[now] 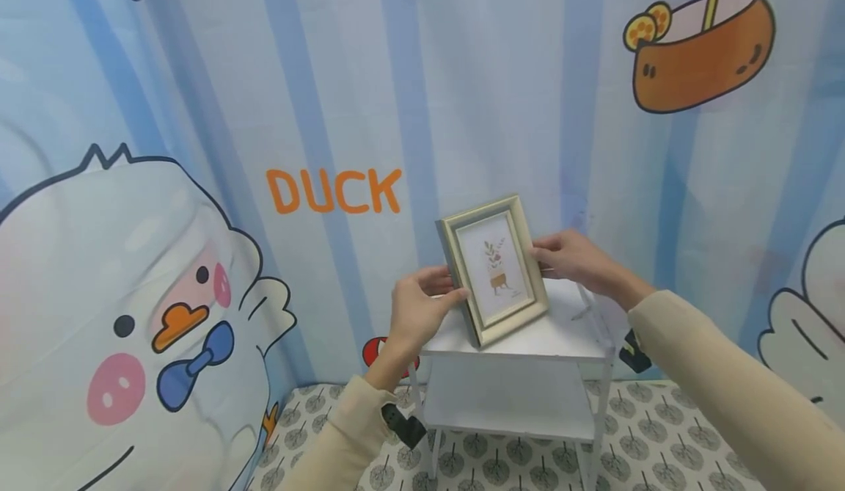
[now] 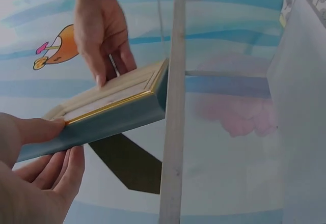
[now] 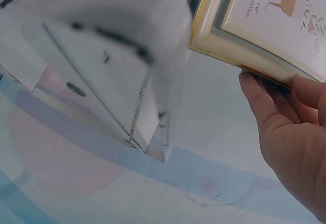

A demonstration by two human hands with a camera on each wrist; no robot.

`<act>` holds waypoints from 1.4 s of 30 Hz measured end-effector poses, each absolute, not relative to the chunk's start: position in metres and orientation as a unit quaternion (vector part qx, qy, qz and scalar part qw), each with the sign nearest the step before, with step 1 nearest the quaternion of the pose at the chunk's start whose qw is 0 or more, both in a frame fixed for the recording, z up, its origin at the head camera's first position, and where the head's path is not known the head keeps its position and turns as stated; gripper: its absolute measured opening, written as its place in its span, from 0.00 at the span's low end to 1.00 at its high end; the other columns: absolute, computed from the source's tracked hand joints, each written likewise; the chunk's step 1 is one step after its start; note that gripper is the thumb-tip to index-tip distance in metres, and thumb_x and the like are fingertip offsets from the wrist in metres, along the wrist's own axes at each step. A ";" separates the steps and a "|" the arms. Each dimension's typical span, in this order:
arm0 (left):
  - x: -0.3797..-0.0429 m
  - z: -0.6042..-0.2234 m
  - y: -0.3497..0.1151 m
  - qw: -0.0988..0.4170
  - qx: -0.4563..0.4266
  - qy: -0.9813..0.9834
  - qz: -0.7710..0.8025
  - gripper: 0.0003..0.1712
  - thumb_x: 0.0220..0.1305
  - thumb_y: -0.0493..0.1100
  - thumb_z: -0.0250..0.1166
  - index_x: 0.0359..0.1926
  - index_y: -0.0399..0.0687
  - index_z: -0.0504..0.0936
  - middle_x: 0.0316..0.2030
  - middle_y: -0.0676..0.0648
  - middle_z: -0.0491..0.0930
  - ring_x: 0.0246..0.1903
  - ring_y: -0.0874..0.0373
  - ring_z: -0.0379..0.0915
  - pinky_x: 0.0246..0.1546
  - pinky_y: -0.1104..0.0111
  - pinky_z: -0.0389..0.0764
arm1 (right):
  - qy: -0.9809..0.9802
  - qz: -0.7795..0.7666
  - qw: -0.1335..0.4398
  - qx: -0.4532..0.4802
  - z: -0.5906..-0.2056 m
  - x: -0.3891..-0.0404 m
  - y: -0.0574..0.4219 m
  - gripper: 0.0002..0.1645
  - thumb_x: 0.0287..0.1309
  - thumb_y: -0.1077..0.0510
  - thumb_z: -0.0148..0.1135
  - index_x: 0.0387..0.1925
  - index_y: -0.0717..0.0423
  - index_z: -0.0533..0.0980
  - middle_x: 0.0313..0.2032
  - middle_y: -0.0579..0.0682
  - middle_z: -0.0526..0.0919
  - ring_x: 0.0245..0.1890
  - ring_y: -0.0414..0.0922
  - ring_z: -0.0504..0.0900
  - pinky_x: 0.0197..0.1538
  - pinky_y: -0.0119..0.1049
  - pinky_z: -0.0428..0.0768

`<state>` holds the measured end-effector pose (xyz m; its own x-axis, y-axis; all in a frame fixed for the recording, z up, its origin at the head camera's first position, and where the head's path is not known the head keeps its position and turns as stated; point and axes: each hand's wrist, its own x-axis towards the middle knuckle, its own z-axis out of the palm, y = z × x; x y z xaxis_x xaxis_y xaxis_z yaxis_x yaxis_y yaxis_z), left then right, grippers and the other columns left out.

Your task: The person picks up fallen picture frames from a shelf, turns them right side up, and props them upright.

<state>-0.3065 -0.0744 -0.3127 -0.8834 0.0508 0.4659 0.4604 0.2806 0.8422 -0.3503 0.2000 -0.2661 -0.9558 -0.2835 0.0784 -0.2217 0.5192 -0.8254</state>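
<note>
A gold picture frame (image 1: 494, 271) with a plant print stands tilted on the white top shelf (image 1: 571, 333) of a small rack. My left hand (image 1: 422, 307) grips its left edge, thumb on the front and fingers behind. On the opposite edge, my right hand (image 1: 577, 260) holds it between thumb and fingers. From the left wrist view, a dark support leg (image 2: 130, 165) sticks out behind the picture frame (image 2: 114, 104). The right wrist view shows the fingers (image 3: 252, 91) under its border, with the thumb at the front edge.
Below the top is a lower white shelf (image 1: 508, 399). The rack's post (image 2: 175, 102) rises close beside the picture frame in the left wrist view. Behind hangs a striped curtain (image 1: 343, 109) with cartoon prints, over a tree-patterned floor covering (image 1: 488, 465).
</note>
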 end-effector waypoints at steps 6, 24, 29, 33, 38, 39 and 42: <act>-0.317 -0.310 -0.084 0.127 -0.151 -0.783 -0.590 0.25 0.62 0.42 0.77 0.60 0.44 0.86 0.49 0.42 0.90 0.53 0.48 0.88 0.55 0.55 0.88 | 0.870 -0.468 0.031 -0.152 -0.267 -0.348 0.207 0.31 0.81 0.54 0.53 0.74 0.71 0.66 0.69 0.72 0.74 0.68 0.65 0.79 0.68 0.50 0.82; -0.342 -0.309 -0.102 0.061 -0.174 -0.794 -0.580 0.29 0.66 0.42 0.75 0.66 0.45 0.82 0.56 0.42 0.88 0.60 0.47 0.85 0.64 0.49 0.83 | 0.845 -0.507 0.025 -0.170 -0.280 -0.330 0.216 0.33 0.77 0.55 0.60 0.71 0.75 0.67 0.65 0.74 0.78 0.62 0.61 0.85 0.62 0.44 0.86; -0.348 -0.308 -0.102 0.050 -0.187 -0.794 -0.576 0.29 0.66 0.43 0.75 0.67 0.47 0.81 0.57 0.42 0.88 0.60 0.47 0.84 0.63 0.50 0.84 | 0.844 -0.506 0.019 -0.174 -0.282 -0.326 0.221 0.34 0.77 0.52 0.60 0.71 0.74 0.68 0.65 0.73 0.78 0.61 0.60 0.86 0.63 0.45 0.86; -0.352 -0.306 -0.098 0.040 -0.204 -0.789 -0.578 0.29 0.67 0.43 0.74 0.68 0.47 0.81 0.57 0.41 0.88 0.60 0.46 0.85 0.60 0.55 0.87 | 0.839 -0.516 0.018 -0.171 -0.283 -0.323 0.228 0.35 0.77 0.51 0.60 0.70 0.74 0.68 0.65 0.73 0.78 0.60 0.60 0.87 0.62 0.43 0.86; -0.361 -0.307 -0.096 0.037 -0.214 -0.786 -0.579 0.27 0.69 0.42 0.72 0.68 0.46 0.81 0.58 0.41 0.87 0.60 0.47 0.85 0.59 0.58 0.87 | 0.833 -0.529 0.011 -0.164 -0.284 -0.322 0.229 0.38 0.76 0.50 0.62 0.72 0.74 0.66 0.64 0.73 0.79 0.59 0.59 0.87 0.61 0.42 0.86; -0.363 -0.307 -0.097 0.039 -0.215 -0.784 -0.581 0.27 0.69 0.41 0.72 0.68 0.45 0.81 0.58 0.40 0.87 0.60 0.46 0.84 0.59 0.58 0.87 | 0.832 -0.529 0.009 -0.164 -0.284 -0.322 0.229 0.38 0.75 0.50 0.62 0.72 0.74 0.66 0.64 0.72 0.79 0.59 0.58 0.87 0.62 0.42 0.86; -0.367 -0.309 -0.097 0.040 -0.214 -0.779 -0.589 0.26 0.70 0.39 0.71 0.68 0.43 0.81 0.58 0.40 0.87 0.60 0.46 0.84 0.59 0.60 0.87 | 0.831 -0.532 0.005 -0.160 -0.285 -0.322 0.226 0.37 0.75 0.50 0.63 0.71 0.73 0.67 0.62 0.72 0.81 0.57 0.57 0.88 0.61 0.44 0.86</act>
